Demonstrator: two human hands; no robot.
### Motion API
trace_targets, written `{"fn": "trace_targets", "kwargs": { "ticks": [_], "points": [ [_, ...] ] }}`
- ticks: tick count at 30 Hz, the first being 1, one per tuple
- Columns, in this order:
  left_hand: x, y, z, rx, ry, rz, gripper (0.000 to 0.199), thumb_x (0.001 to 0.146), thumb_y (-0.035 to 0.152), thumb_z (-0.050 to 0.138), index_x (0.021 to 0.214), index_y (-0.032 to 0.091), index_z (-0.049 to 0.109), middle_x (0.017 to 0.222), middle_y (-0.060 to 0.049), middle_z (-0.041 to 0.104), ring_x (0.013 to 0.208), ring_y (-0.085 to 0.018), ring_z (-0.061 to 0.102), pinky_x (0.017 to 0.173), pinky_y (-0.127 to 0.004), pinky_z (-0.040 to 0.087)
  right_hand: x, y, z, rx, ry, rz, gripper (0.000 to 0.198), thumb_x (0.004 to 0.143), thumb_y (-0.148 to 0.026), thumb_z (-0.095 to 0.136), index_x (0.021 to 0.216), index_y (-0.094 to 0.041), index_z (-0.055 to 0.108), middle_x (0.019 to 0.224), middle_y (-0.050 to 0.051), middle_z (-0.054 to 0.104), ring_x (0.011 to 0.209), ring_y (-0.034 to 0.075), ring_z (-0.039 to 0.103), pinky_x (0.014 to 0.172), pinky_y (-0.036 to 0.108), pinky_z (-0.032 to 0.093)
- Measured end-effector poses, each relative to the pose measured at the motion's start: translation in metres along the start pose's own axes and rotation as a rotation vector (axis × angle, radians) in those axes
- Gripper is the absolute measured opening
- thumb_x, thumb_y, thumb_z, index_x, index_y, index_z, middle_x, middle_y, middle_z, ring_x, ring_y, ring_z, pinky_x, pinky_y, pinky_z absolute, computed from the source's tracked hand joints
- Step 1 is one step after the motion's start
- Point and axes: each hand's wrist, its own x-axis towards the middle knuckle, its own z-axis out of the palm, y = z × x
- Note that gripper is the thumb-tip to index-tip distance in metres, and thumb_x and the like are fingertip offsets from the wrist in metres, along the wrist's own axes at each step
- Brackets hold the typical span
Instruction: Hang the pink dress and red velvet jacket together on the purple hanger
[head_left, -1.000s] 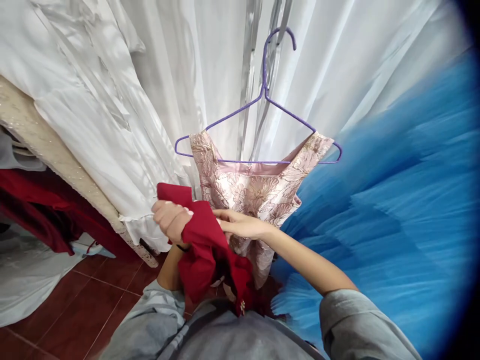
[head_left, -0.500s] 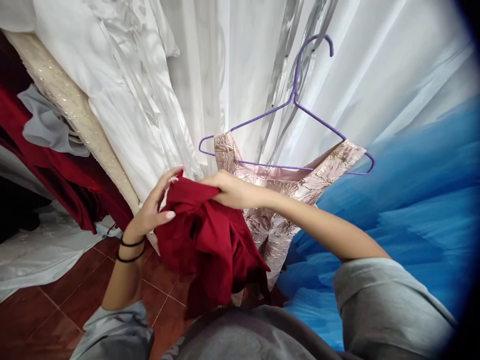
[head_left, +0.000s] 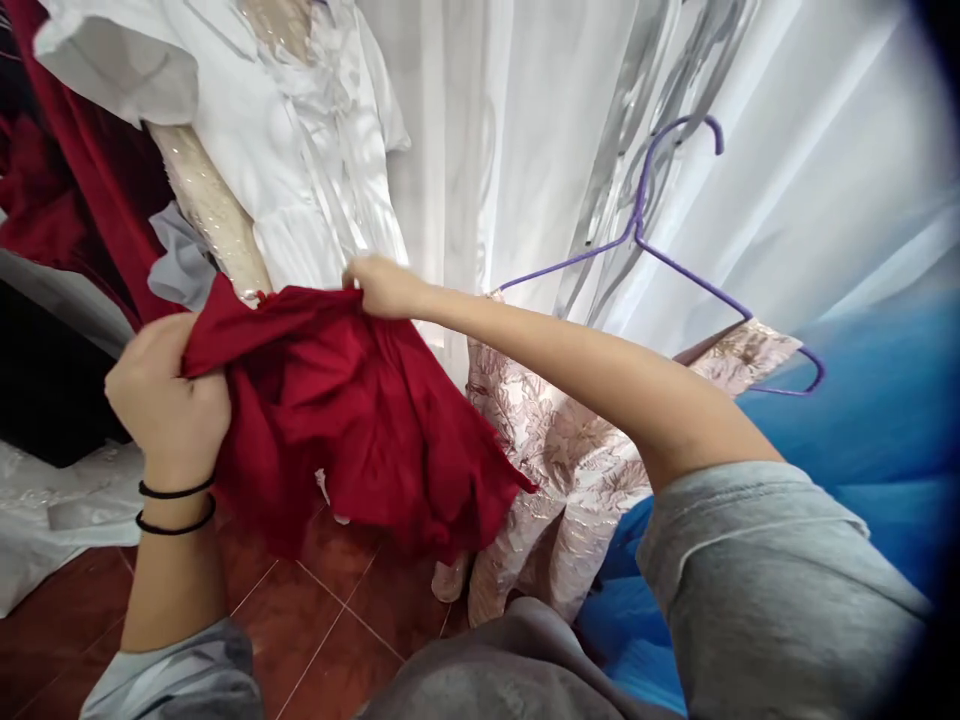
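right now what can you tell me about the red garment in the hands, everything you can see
The red garment is a deep crimson piece of soft, matte woven-looking cloth, crumpled and hanging in loose folds. Its top edge is stretched between the left hand, which bunches one end in a fist, and the right hand, which pinches the other end. The lower part drapes free above the tiled floor, in front of the pink brocade dress.

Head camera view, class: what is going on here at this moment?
A person holds a dark red garment spread between both hands. The left hand is closed on one end of its top edge and the right hand pinches the other, so the cloth hangs open above the red tiled floor. Behind it, a pink brocade dress hangs on a purple wire hanger against white gowns, with blue tulle at right.
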Motion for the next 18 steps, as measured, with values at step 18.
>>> {"fn": "trace_targets", "kwargs": {
  "ticks": [18],
  "points": [
    [0.025,0.095,0.114,-0.793,-0.059,-0.091,0.023,0.072,0.027,0.067,0.089,0.015,0.059,0.090,-0.004,0.068,0.087,-0.019,0.064,0.083,-0.031,0.053,-0.006,0.101,-0.089,-0.525,0.313,0.394,0.039,0.091,-0.014,0.046,0.124,-0.010,0.067,0.128,0.019,0.063,0.120,0.033,0.060,0.100,0.050,0.046]
  ]
}}
